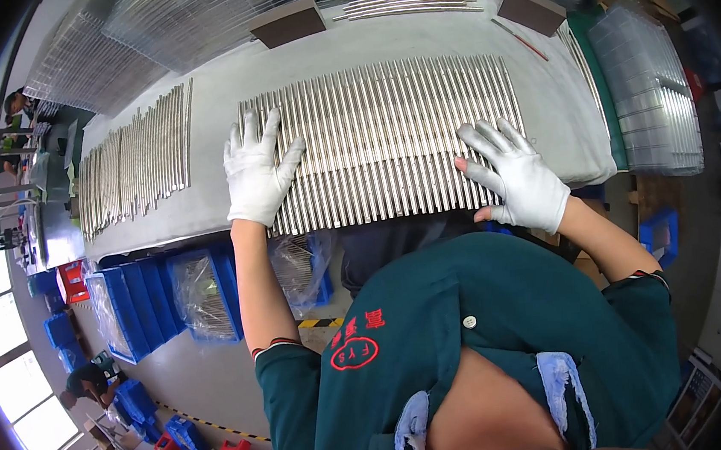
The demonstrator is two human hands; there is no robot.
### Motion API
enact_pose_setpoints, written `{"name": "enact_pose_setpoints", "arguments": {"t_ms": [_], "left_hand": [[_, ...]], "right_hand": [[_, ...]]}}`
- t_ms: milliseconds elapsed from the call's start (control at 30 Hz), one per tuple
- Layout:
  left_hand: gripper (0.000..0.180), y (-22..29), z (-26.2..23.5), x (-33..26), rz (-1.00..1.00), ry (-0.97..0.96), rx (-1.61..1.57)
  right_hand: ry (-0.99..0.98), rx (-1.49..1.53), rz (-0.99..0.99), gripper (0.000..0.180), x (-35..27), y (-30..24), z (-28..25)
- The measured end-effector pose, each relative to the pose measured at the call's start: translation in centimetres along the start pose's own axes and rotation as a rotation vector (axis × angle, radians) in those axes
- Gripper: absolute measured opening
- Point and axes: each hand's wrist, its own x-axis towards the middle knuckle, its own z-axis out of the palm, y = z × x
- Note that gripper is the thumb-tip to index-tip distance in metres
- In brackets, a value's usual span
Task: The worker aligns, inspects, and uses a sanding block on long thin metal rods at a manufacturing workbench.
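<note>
While our gloved left hand (257, 172) and right hand (521, 178) lie flat, fingers spread, on the metal rods (383, 141) on the tabletop (213, 109), uneven pressure could roll rods off the near edge.

second rod batch (133, 155) far left on table | blue bins (140, 306) on floor | brown blocks (287, 21)

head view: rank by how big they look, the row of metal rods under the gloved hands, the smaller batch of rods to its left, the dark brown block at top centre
1. Row of shiny metal rods under both white-gloved hands
2. Smaller batch of metal rods on the left; fisheye bending near the rim may shrink it
3. Dark brown flat block, clearly smallest
</note>
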Motion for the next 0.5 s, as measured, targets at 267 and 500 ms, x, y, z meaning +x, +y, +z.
{"name": "enact_pose_setpoints", "arguments": {"t_ms": [267,500], "left_hand": [[0.064,-0.2,0.2,0.0,0.007,0.006,-0.019],[0.063,-0.2,0.2,-0.1,0.008,0.008,-0.004]], "right_hand": [[0.025,-0.001,-0.115,0.076,0.4,0.6,-0.4],[0.228,-0.140,-0.059,0.076,4.6,7.0,-0.5]]}}
